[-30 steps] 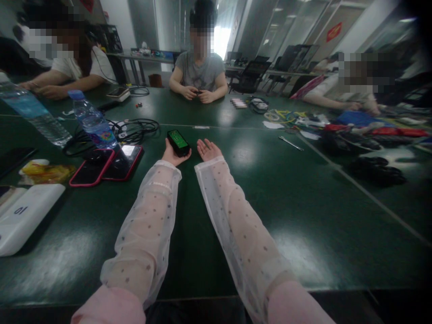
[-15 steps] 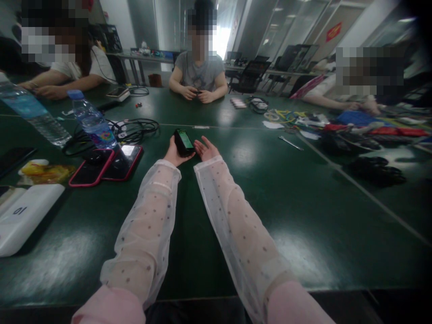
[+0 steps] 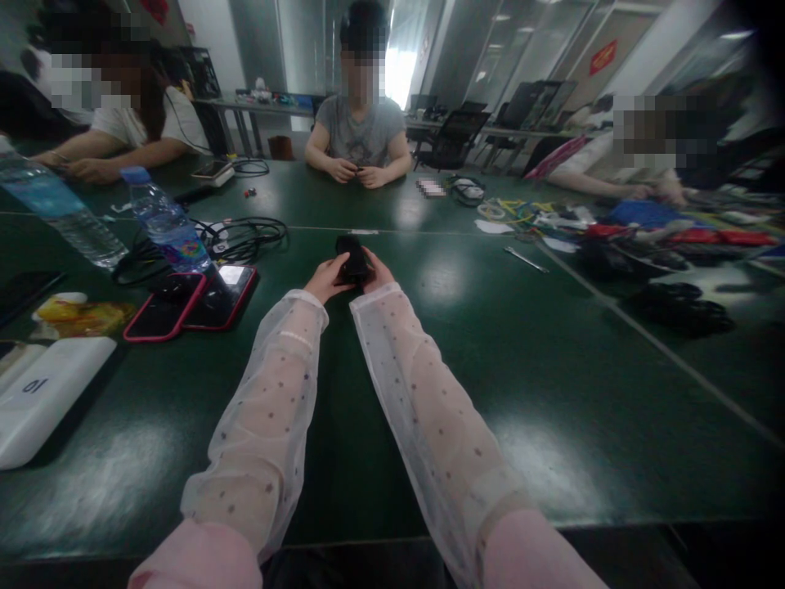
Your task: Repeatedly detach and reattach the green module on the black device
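Just above the middle of the green table, I have a small, thick black device (image 3: 352,260) between both hands. My left hand (image 3: 329,276) grips its left side, with the thumb lying across the face turned to me. Around its right side curls my right hand (image 3: 378,270), some of its fingers hidden behind the device. No lit screen shows on it from this angle; its exact kind I cannot make out. Sheer white dotted sleeves cover both my forearms.
To the left lie two red-edged phones (image 3: 167,309), a water bottle (image 3: 167,221), a larger bottle (image 3: 65,209), black cables (image 3: 257,233) and a white case (image 3: 55,393). A wrench (image 3: 526,259) and a pile of cables (image 3: 650,225) are at right. Three people sit across the table.
The black device has turned, so its greenish screen no longer shows, and it has shifted slightly right. My right hand, open beside it before, now closes around its right side.
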{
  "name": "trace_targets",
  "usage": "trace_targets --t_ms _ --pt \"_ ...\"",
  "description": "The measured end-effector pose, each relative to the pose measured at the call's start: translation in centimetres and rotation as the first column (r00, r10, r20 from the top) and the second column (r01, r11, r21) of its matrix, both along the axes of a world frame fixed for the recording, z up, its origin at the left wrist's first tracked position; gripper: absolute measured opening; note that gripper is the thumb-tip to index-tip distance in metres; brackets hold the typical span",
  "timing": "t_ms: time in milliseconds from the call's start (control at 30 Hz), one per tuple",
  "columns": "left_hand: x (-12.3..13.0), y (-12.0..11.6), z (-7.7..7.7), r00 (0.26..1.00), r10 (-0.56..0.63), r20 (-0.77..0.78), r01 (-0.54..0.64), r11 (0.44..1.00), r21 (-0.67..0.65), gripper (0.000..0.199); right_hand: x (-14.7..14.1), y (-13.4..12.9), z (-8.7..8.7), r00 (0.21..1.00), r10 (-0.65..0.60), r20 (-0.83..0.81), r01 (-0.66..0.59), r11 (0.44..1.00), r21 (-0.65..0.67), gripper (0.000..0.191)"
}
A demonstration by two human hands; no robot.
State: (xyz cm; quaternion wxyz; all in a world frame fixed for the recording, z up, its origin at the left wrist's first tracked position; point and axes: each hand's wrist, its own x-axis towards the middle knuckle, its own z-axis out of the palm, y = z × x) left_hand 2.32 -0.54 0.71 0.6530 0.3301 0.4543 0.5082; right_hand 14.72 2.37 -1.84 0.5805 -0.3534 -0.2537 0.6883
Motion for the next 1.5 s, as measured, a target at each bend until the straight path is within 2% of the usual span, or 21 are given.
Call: trace_targets --t_ms 200,467,600,767,933,1000,1067,1167,1267,1367,1500 --pt "0.5 -0.1 0.7 0.974 -0.009 -0.227 0.024 0.998 0.065 0.032 -0.6 0.0 0.4 0.995 -0.088 -0.052 0.087 0.996 -0.026 0.022" --pt "2.0 1.3 0.5 0.869 0.052 -0.493 0.031 0.987 0.160 0.043 -0.3 -0.3 0.2 0.999 -0.039 -0.035 0.039 0.999 0.018 0.020" --pt "2.3 1.1 0.7 0.839 0.103 -0.535 -0.006 0.984 0.180 0.041 -0.3 -0.5 0.4 0.995 -0.021 -0.096 0.023 1.000 0.021 0.023" --pt "2.0 0.4 2.6 0.882 0.134 -0.452 -0.059 0.983 0.176 0.042 0.1 -0.3 0.2 0.988 -0.054 -0.146 0.050 0.998 -0.029 0.024" --pt "1.4 -0.5 5.1 0.937 0.030 -0.347 0.032 0.984 0.173 0.027 0.8 0.1 -0.3 0.979 -0.050 -0.196 0.038 0.997 -0.066 0.025" --pt "0.7 -0.9 5.4 0.974 -0.051 -0.221 0.090 0.981 0.170 0.022 1.0 0.2 -0.3 0.971 -0.055 -0.234 0.039 0.997 -0.071 0.026" --pt "-0.1 -1.0 5.1 0.989 -0.143 -0.036 0.147 0.979 0.140 0.018 1.0 0.3 -0.2 0.961 -0.062 -0.270 0.036 0.994 -0.100 0.026" --pt "-1.1 -1.0 3.8 0.961 -0.219 0.170 0.205 0.974 0.097 0.018 0.9 0.4 -0.2 0.949 -0.086 -0.304 0.045 0.989 -0.140 0.024" --pt "-1.2 -0.7 2.2 0.945 -0.162 0.283 0.159 0.987 0.034 0.037 0.9 0.5 -0.4 0.944 -0.071 -0.322 0.033 0.992 -0.122 0.026" --pt "-0.9 -0.3 0.8 0.941 -0.064 0.334 0.101 0.991 -0.093 0.057 1.0 0.5 -0.5 0.943 -0.012 -0.332 -0.020 0.996 -0.091 0.031" --pt "-0.7 0.1 0.1 0.929 0.011 0.370 0.060 0.982 -0.179 0.060 1.2 0.3 -0.3 0.943 0.002 -0.332 -0.036 0.995 -0.096 0.032"
